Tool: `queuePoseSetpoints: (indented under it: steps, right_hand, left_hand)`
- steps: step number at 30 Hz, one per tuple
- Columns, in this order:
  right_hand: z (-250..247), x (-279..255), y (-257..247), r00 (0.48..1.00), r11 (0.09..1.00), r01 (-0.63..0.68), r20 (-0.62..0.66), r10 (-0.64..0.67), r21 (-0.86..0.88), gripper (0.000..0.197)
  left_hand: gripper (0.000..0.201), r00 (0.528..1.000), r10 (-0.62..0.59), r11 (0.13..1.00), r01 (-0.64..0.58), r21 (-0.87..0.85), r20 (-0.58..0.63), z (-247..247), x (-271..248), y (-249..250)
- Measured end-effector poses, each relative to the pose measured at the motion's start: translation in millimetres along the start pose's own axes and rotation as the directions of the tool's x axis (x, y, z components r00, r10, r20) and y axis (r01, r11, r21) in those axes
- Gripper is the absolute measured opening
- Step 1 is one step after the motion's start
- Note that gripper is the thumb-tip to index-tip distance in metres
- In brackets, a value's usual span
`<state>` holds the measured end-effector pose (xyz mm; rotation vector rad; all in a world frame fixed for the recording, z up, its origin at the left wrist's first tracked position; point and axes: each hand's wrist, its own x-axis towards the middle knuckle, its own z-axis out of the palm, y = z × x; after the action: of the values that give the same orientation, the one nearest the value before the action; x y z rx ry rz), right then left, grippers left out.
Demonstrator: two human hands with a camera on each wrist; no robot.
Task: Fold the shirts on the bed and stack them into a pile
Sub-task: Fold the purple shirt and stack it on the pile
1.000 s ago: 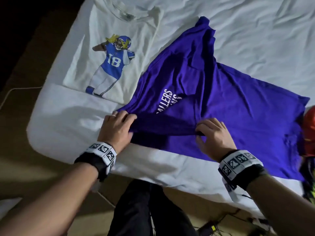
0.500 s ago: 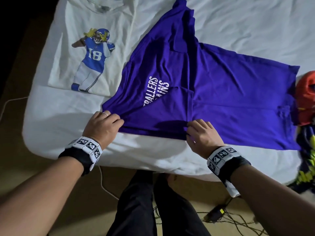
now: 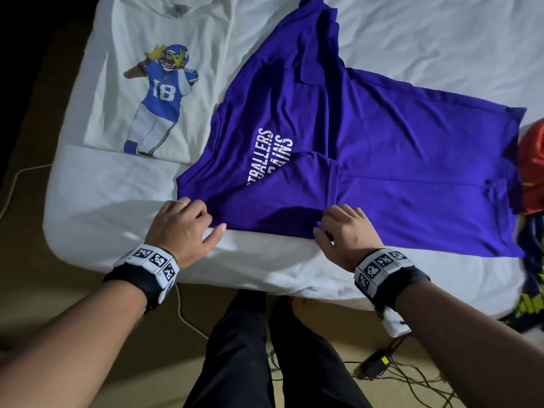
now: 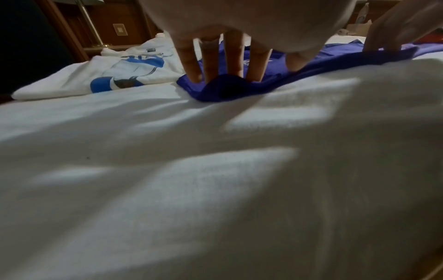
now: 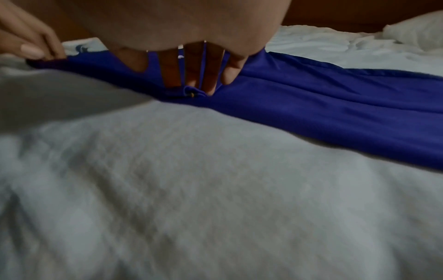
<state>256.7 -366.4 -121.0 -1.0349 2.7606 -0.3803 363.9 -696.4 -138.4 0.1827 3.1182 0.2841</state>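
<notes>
- The purple shirt (image 3: 382, 148) was smooth, matt cloth with white printed lettering.
- The white shirt (image 3: 123, 92) was soft matt cloth bearing a flat colour print.
- The bed (image 3: 112, 219) sheet was creased, matt white fabric.

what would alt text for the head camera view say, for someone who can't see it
Seen from above, a person's left hand and right hand grip the near edge of a purple shirt spread partly folded on a white bed. A folded white shirt printed with a football player numbered 18 lies to its left, and red fabric shows at the right edge.
</notes>
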Motion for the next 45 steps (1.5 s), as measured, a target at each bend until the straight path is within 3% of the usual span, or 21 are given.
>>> queuePoseSetpoints:
  steps: [2, 4, 6, 9, 12, 14, 17, 21, 24, 27, 32, 34, 39, 41, 45]
  right_hand:
    - [-2, 13, -3, 0.995, 1.000, -0.028, -0.094, 0.029, 0.005, 0.025]
    - [-1, 25, -6, 0.994, 0.998, -0.060, -0.089, 0.056, -0.037, 0.030]
    - [7, 32, -5, 0.995, 0.990, -0.082, 0.045, 0.088, -0.118, 0.055]
    - [19, 27, 6, 0.956, 0.966, -0.117, 0.238, 0.172, -0.230, 0.083]
    - [17, 10, 33, 0.908, 0.945, -0.177, 0.326, 0.264, -0.273, 0.096]
    - [5, -1, 49, 0.907, 0.948, -0.157, 0.340, 0.250, -0.277, 0.094]
    - [-20, -8, 78, 0.928, 0.963, -0.096, 0.328, 0.178, -0.252, 0.079]
    - [-51, 8, 117, 0.970, 0.962, -0.188, 0.119, 0.214, -0.197, 0.058]
    - [-72, 26, 152, 0.946, 0.937, -0.309, 0.055, 0.321, -0.162, 0.044]
    - [-92, 43, 192, 0.893, 0.894, -0.423, 0.098, 0.439, -0.145, 0.027]
    - [-113, 63, 268, 0.861, 0.875, -0.470, 0.160, 0.483, -0.116, 0.023]
    - [-118, 69, 299, 0.851, 0.872, -0.470, 0.192, 0.489, -0.140, 0.024]
    - [-124, 78, 372, 0.843, 0.869, -0.475, 0.209, 0.495, -0.142, 0.025]
    - [-120, 83, 400, 0.846, 0.875, -0.470, 0.221, 0.485, -0.120, 0.031]
    - [-105, 87, 433, 0.868, 0.914, -0.383, 0.286, 0.406, -0.135, 0.025]
  left_hand:
    - [0.045, 0.998, -0.014, 1.000, 0.012, -0.027, -0.058, -3, 11, 9]
    - [0.049, 1.000, -0.005, 1.000, 0.005, -0.029, 0.007, 0, 24, 24]
    - [0.061, 0.983, -0.021, 1.000, 0.020, 0.008, 0.184, 7, 31, 37]
    - [0.072, 0.917, -0.107, 0.994, 0.096, 0.048, 0.384, 19, 33, 37]
    - [0.076, 0.867, -0.125, 0.992, 0.098, 0.082, 0.482, 25, 32, 28]
    - [0.081, 0.854, -0.124, 0.991, 0.082, 0.105, 0.505, 18, 40, 29]
    - [0.077, 0.907, -0.092, 0.994, 0.060, 0.090, 0.410, -2, 65, 33]
    - [0.056, 0.977, -0.060, 0.998, 0.062, -0.004, 0.203, -22, 124, 39]
    - [0.052, 0.986, -0.042, 0.991, 0.062, -0.122, 0.160, -25, 181, 49]
    - [0.044, 0.986, -0.091, 0.967, 0.121, -0.224, 0.142, -28, 235, 68]
    - [0.018, 0.984, -0.148, 0.940, 0.171, -0.296, 0.097, -13, 304, 102]
    - [0.019, 0.983, -0.165, 0.940, 0.182, -0.290, 0.083, -3, 325, 114]
    - [0.045, 0.989, -0.112, 0.981, 0.126, -0.150, 0.094, 18, 366, 139]
    - [0.047, 0.987, -0.104, 0.990, 0.115, -0.084, 0.120, 26, 383, 145]
    - [0.047, 0.975, -0.132, 0.991, 0.128, 0.033, 0.181, 40, 405, 149]
